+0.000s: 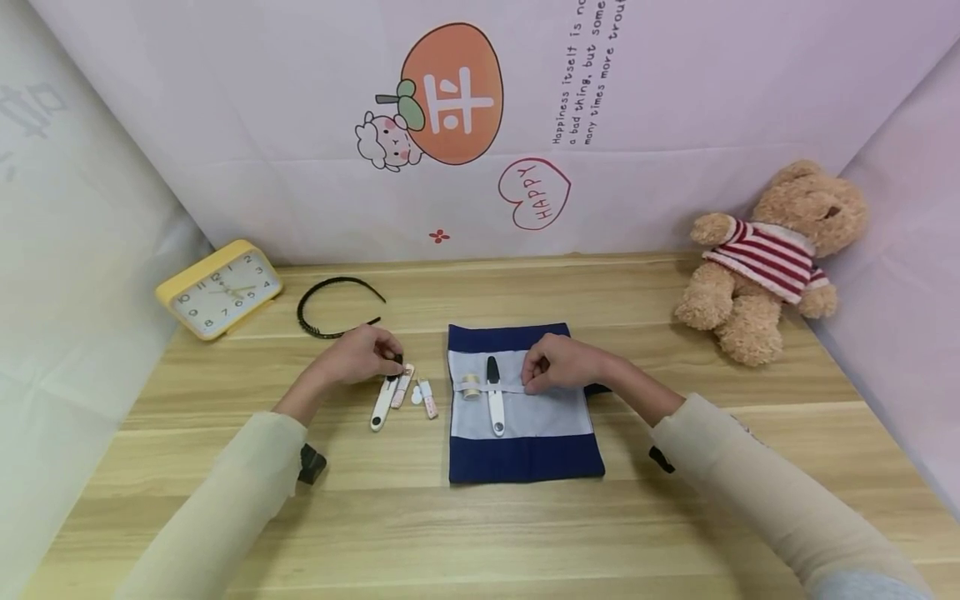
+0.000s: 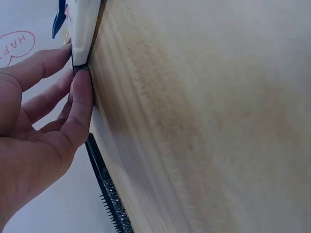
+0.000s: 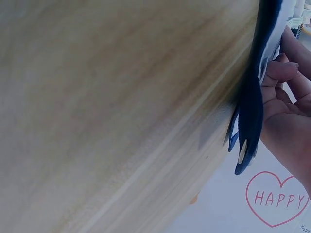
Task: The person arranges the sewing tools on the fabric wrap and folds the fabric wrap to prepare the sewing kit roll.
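Note:
My left hand (image 1: 366, 354) pinches the black end of a slim white tool with a black tip (image 1: 382, 408), lying left of the fabric organizer (image 1: 525, 460). The left wrist view shows thumb and fingertips on that dark end. A similar white tool (image 1: 497, 414) lies on the organizer's grey panel, tucked under an elastic band (image 1: 513, 387). Left of it, a pale thread spool (image 1: 471, 386) sits under the same band. My right hand (image 1: 562, 365) pinches the band right of the tool; in the right wrist view the fingertips are partly hidden by the fabric.
Beside the left hand lie a pink-printed white strip (image 1: 403, 387), another small strip (image 1: 428, 402) and a white disc (image 1: 417, 395). Behind stand a yellow clock (image 1: 225, 292) and a black headband (image 1: 303, 308). A teddy bear (image 1: 765, 258) sits at back right, against the wall covering.

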Action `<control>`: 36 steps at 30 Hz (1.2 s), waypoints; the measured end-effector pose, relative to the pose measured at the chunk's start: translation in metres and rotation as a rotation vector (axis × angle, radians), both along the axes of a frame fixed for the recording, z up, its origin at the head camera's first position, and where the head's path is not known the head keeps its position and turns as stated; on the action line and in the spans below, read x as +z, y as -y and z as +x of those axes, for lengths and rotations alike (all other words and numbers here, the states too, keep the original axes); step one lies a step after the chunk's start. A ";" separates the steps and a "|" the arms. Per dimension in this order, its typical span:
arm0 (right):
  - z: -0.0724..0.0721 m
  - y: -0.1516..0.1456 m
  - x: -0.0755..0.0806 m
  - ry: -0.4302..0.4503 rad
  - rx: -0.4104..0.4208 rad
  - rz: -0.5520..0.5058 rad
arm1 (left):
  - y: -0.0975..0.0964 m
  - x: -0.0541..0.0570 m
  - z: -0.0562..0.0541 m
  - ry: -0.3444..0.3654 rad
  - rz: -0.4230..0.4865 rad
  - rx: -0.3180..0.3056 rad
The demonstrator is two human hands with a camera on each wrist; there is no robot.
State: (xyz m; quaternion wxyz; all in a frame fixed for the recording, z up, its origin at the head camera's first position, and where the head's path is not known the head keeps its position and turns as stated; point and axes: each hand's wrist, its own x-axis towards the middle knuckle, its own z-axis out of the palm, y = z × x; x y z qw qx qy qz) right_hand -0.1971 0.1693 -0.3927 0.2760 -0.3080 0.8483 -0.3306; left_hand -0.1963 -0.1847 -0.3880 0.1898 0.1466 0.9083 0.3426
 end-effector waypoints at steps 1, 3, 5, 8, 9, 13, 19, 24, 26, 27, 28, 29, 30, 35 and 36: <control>0.000 0.000 0.000 0.000 0.000 0.000 | -0.001 0.001 0.000 0.002 -0.001 -0.004; 0.000 0.000 0.000 0.007 -0.005 0.003 | -0.001 0.001 0.001 0.003 -0.006 -0.006; 0.000 0.000 0.000 0.002 0.001 -0.001 | -0.001 0.001 0.001 0.009 0.001 -0.002; 0.000 0.000 0.001 -0.005 0.003 -0.003 | 0.000 0.000 0.000 0.011 0.027 0.002; 0.000 0.000 0.000 -0.006 0.004 -0.003 | 0.001 0.000 -0.001 0.013 0.040 0.003; 0.000 0.000 0.000 -0.008 0.007 0.003 | 0.003 0.000 -0.002 0.034 0.078 0.017; 0.000 -0.002 -0.002 -0.015 0.021 0.003 | 0.004 0.007 -0.002 0.044 0.111 0.044; 0.000 -0.002 0.000 -0.028 0.042 0.008 | 0.000 0.013 -0.006 0.007 0.169 0.078; 0.000 -0.002 0.001 -0.027 0.046 0.012 | -0.002 0.015 -0.008 0.004 0.198 0.094; 0.000 -0.002 0.001 -0.025 0.048 0.013 | -0.004 0.016 -0.009 0.008 0.215 0.102; 0.000 -0.002 0.001 -0.023 0.050 0.013 | -0.006 0.017 -0.009 0.013 0.231 0.111; 0.000 -0.001 0.002 -0.021 0.053 0.013 | -0.008 0.018 -0.010 0.020 0.244 0.120; 0.000 -0.001 0.002 -0.017 0.054 0.013 | -0.010 0.019 -0.010 0.027 0.251 0.129; 0.000 -0.001 0.001 -0.004 0.051 0.017 | -0.024 0.022 -0.012 0.060 0.301 0.147; 0.000 -0.001 0.001 -0.003 0.049 0.018 | -0.027 0.023 -0.011 0.064 0.313 0.149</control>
